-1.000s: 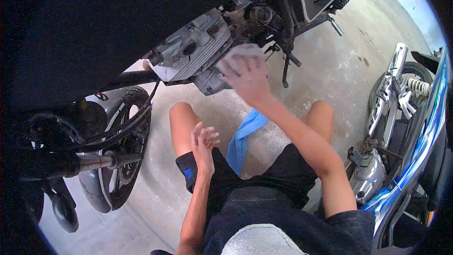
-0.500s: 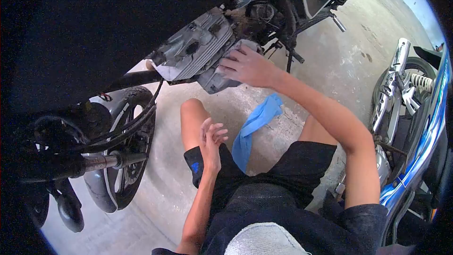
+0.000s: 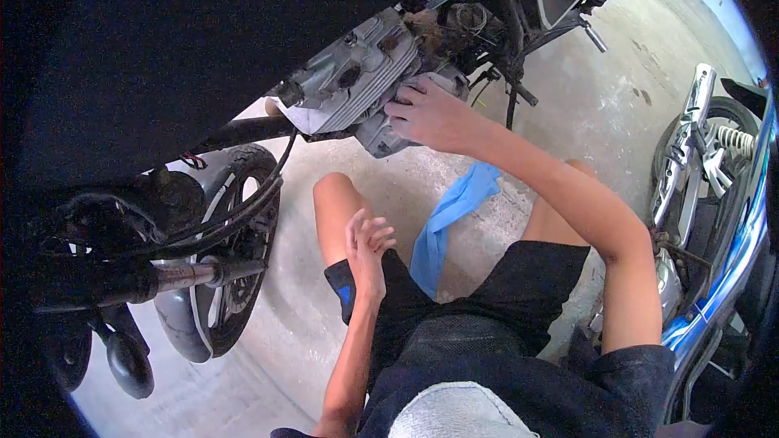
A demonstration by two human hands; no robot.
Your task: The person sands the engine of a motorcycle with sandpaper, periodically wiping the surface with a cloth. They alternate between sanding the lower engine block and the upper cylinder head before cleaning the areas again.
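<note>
On the grey metal engine (image 3: pixel 361 73) of the motorcycle, my right hand (image 3: pixel 436 118) presses down with bent fingers gripping a rounded grey engine cover (image 3: pixel 375 136). The palm side of that hand and whatever lies under it are hidden. My left hand (image 3: pixel 367 247) hovers over my left thigh, palm turned inward, its fingers loosely curled and apart with nothing in them. Between my legs a twisted blue cloth (image 3: pixel 454 207) hangs or lies, touched by neither hand.
At the left are the front wheel (image 3: pixel 243 268) and fork tube (image 3: pixel 178 276). Dark cables (image 3: pixel 280 166) run beside the engine. A second motorcycle with blue bodywork (image 3: pixel 718 288) stands close on the right. Concrete floor (image 3: pixel 588 105) lies beneath.
The view has shifted slightly, so the scene sits a little further right. My right hand stays on the engine cover, and my left hand keeps almost the same pose.
</note>
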